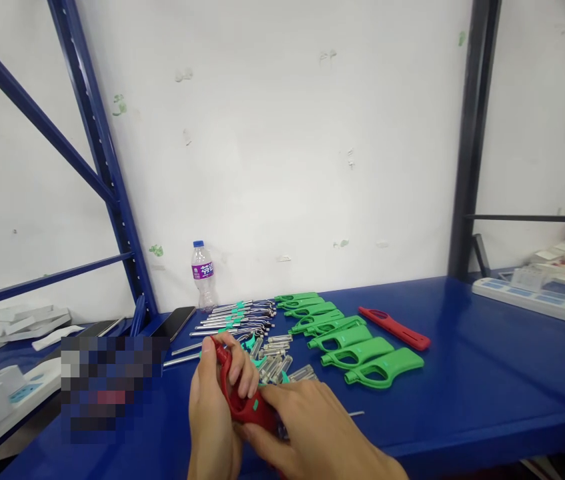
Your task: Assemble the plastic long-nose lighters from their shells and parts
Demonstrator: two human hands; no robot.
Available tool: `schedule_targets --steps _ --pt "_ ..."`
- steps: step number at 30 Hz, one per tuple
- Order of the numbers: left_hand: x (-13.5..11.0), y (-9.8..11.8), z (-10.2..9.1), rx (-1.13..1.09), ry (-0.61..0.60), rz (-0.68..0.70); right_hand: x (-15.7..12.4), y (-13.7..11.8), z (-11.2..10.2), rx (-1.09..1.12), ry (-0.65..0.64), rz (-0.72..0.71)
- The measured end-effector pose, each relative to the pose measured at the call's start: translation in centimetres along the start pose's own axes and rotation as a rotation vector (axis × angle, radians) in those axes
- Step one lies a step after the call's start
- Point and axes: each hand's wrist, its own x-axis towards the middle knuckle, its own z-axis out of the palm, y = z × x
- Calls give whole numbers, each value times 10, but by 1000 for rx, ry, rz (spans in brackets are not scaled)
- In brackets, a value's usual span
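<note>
Left hand point(215, 407), right hand point(315, 420) gripping red casing point(246, 412) over table point(487, 380), near front edge; narrow end pointing far-left, broad end meeting right hand.

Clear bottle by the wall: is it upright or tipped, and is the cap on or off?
Upright, cap on: the bottle stands on end, with its blue cap at the top, above the purple label.

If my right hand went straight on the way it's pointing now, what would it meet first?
The red plastic casing that your right hand holds; past it, probably your left hand, though depth is unclear.
</note>
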Motion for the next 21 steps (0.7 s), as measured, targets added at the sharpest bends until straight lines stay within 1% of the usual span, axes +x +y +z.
schedule_targets --steps 3,5,6,8,9,10,12,14,15,17,21 --pt "0 -4 -7 65 -23 -39 -2 7 -17 2 -26 35" --pt "5 -3 -13 102 -37 -82 -5 21 -35 -11 6 62" --pt "8 -2 -15 105 -49 -121 -7 32 -47 -51 53 98" --pt "16 3 -19 100 -71 -216 -12 64 -73 -175 107 171" --pt "20 6 -19 97 -65 -256 -15 83 -87 -266 114 226" --pt "23 9 -20 96 -50 -283 -17 105 -101 -349 89 300" --pt "28 15 -20 100 -20 -297 -21 150 -126 -495 65 431" --pt "31 19 -22 113 -1 -275 -22 194 -144 -580 73 556" --pt "32 20 -23 119 7 -263 -22 214 -148 -611 67 611" --pt "34 21 -27 128 13 -251 -20 248 -148 -636 34 678" --pt "37 22 -33 149 3 -236 -17 298 -129 -615 -45 703"
